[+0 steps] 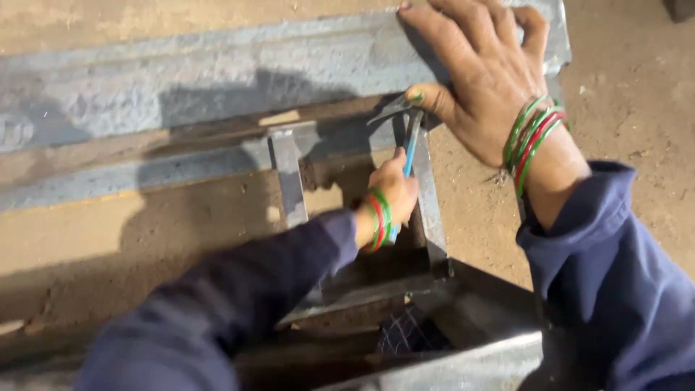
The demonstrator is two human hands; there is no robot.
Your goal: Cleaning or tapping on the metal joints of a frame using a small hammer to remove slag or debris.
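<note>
I look down and see two hands at work on a metal frame (289, 174) that lies on the dirt ground (615, 94). My left hand (391, 194) is curled tight around a thin tool with a blue handle (410, 148). The tool stands almost upright, and its top end touches the frame near a corner. My right hand (485, 72) lies flat on a wide grey metal bar (217, 80) at the top, with the fingers spread apart and holding nothing. Its thumb is right beside the top of the tool. Both wrists wear green and red bangles (532, 137). Both arms are in dark blue sleeves (622, 282). A bit of dark mesh (405, 333) shows low down under the frame.
</note>
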